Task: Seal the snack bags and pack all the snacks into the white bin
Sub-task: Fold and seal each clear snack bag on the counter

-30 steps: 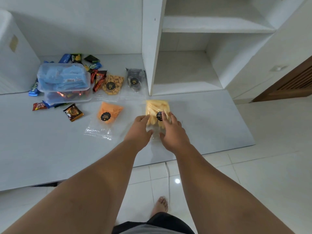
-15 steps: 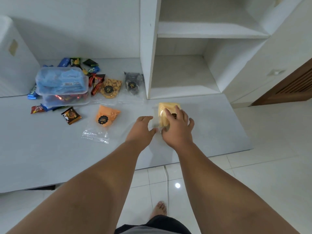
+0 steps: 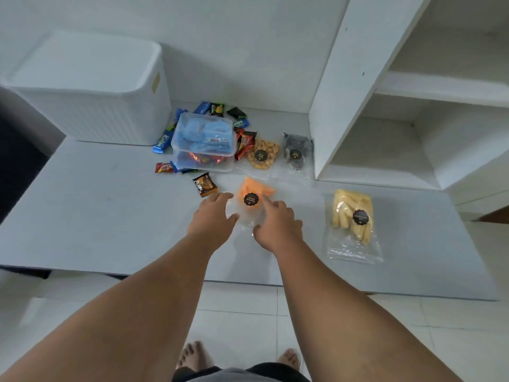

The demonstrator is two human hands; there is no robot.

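Fingers [image 3: 219,198] loosely spread, gripping nothing, left hand [image 3: 212,219] and right hand [image 3: 278,221] outstretched over orange snack bag [image 3: 259,190]

head cam | looks forward and down | close over white platform [image 3: 82,216] | wide-angle | single view

My two hands leave the clear plastic bag of pale yellow snack sticks [image 3: 352,216], which now lies alone on the grey surface [image 3: 96,202], off to my right and apart from both hands. My left hand [image 3: 213,216] and right hand [image 3: 276,221] now flank the clear plastic bag of orange snacks [image 3: 254,194], fingers outstretched, the right forefinger touching it. My view tips down, bringing the white ribbed plastic bin [image 3: 91,106] fully into frame.
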